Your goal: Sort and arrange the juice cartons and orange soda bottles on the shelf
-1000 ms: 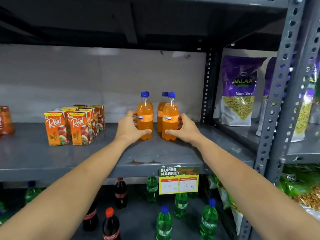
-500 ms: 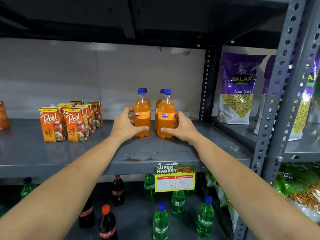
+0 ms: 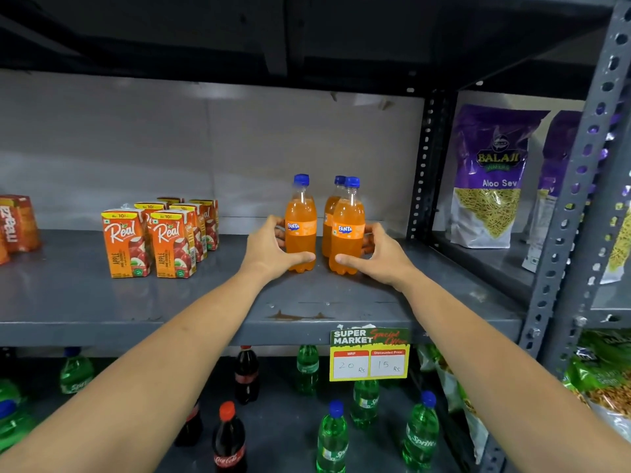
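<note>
From the head camera, three orange soda bottles (image 3: 347,227) stand upright near the middle of the grey shelf (image 3: 85,302), with the left hand (image 3: 269,249) wrapped around the left bottle (image 3: 301,223) and the right hand (image 3: 377,256) wrapped around the front right one. A third bottle stands just behind it. The juice cartons (image 3: 160,237) stand in rows well to the left, apart from both hands.

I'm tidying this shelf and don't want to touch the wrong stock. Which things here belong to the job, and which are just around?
Job: orange soda bottles, juice cartons, shelf, left hand, right hand.

Around: snack bags, green bottles, cola bottles, price tag.
</note>
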